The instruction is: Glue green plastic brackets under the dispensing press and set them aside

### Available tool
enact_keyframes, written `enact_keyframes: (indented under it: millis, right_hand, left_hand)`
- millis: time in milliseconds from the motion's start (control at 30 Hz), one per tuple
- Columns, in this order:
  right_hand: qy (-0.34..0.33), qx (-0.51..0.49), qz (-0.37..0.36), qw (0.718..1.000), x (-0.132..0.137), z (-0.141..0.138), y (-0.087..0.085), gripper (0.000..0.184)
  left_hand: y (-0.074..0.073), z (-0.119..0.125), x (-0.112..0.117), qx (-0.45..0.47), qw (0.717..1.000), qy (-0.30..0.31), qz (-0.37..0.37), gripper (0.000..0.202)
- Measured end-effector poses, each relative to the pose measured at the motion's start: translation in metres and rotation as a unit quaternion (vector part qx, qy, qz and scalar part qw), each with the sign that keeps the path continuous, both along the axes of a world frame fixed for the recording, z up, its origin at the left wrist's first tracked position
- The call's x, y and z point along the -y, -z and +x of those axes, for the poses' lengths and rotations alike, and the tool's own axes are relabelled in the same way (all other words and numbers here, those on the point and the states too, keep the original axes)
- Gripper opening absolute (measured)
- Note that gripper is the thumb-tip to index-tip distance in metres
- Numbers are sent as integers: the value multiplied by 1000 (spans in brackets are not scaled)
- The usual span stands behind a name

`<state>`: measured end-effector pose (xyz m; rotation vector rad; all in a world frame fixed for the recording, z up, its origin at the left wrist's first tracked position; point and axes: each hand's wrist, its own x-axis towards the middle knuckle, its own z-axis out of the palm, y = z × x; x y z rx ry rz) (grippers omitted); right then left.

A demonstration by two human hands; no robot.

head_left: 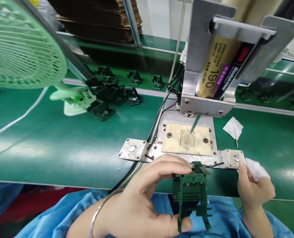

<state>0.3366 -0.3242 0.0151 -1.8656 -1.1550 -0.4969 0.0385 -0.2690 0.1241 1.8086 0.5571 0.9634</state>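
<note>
**Green plastic part held up before an adhesive dispenser**

A dark green moulded plastic part (190, 193) is gripped in the left hand (147, 201) at the near edge of the tabletop (50, 145). The fingers (171, 167) close over its top and the thumb presses under its base. It hangs in the air, just short of the beige fixture plate (186, 140) and not yet seated in the plate's recess.

The right hand (254, 188) is curled shut on a white wipe (257, 170), its index fingertip right by the round button (236, 158) on the metal base. The work appears to stand at the checking stage, part in hand and ahead of gluing. Seating it would call for lining it up squarely under the green nozzle (194, 124), which slants down from a 3M adhesive cartridge (218, 69) clamped in a grey metal bracket (201, 49).

Black cables (157, 122) run from the rig towards the near edge. A tissue with a swab (232, 127) lies to the right. Farther left on the green matting sit a heap of black parts (112, 94) and a pale green clip fan (20, 43). Stacked cardboard (99, 16) fills the far side.
</note>
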Motion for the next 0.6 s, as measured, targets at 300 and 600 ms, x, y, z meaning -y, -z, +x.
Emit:
enact_keyframes:
  millis: [300,600]
  right_hand:
    - [-505,50,-46,860,27,-84,-75,15]
    - [-538,81,-26,839,13,-90,-77,24]
  left_hand:
    - [3,11,-1,42,995,15,84,69]
    - [6,11,4,53,994,-2,100,66]
